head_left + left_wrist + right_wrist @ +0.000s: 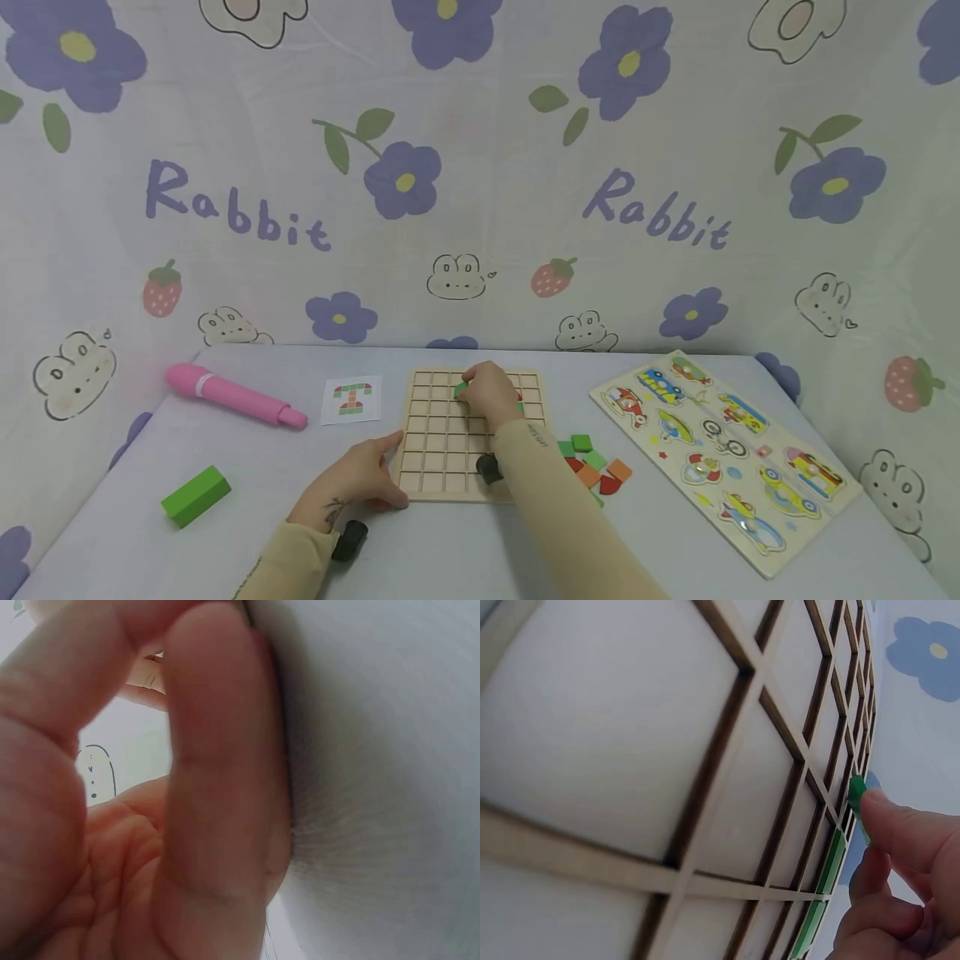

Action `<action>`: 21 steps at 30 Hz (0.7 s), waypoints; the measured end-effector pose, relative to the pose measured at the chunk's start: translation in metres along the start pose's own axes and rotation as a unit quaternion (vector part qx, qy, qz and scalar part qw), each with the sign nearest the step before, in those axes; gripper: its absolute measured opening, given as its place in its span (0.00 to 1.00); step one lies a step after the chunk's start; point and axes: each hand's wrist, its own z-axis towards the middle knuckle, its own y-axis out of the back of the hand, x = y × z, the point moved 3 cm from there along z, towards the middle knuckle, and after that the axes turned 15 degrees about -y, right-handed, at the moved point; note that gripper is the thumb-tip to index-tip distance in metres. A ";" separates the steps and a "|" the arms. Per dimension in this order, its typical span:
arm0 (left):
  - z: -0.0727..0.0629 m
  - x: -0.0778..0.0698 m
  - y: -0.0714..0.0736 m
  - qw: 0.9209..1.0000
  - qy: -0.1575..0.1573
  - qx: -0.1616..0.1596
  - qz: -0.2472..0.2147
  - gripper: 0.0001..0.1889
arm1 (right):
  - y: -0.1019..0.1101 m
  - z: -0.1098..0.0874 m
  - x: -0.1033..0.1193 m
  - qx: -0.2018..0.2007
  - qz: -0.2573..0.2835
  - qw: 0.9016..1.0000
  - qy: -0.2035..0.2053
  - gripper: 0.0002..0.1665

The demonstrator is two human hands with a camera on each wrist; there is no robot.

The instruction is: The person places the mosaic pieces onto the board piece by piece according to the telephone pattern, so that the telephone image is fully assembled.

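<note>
A wooden grid board [450,499] lies flat on the table, with square cells. My right hand [491,396] is over its upper part and pinches a small green tile [856,792] between thumb and finger, close over the cells. Green tiles [830,862] fill cells beside it in the right wrist view; a bit of red shows by the hand in the head view. My left hand [363,475] rests at the board's left edge, thumb near the front corner and fingers farther up. Its thumb [217,765] lies along the white tabletop in the left wrist view.
Loose green, orange and red tiles [588,475] lie right of the board, partly behind my right forearm. Farther right is a vehicle puzzle board [720,483]. To the left are a pattern card [330,412], a pink toy microphone [243,400] and a green block [197,497].
</note>
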 end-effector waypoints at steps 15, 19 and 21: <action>0.000 -0.001 -0.002 1.000 -0.004 0.005 -0.002 0.53 | -0.003 0.000 -0.003 -0.015 0.003 1.000 0.002 0.23; 0.000 -0.001 -0.002 1.000 -0.002 0.004 0.001 0.53 | 0.003 0.001 -0.006 0.001 0.066 0.998 0.014 0.24; 0.000 -0.001 -0.001 1.000 -0.001 0.003 0.006 0.53 | 0.009 -0.003 -0.007 0.013 0.102 0.994 0.028 0.23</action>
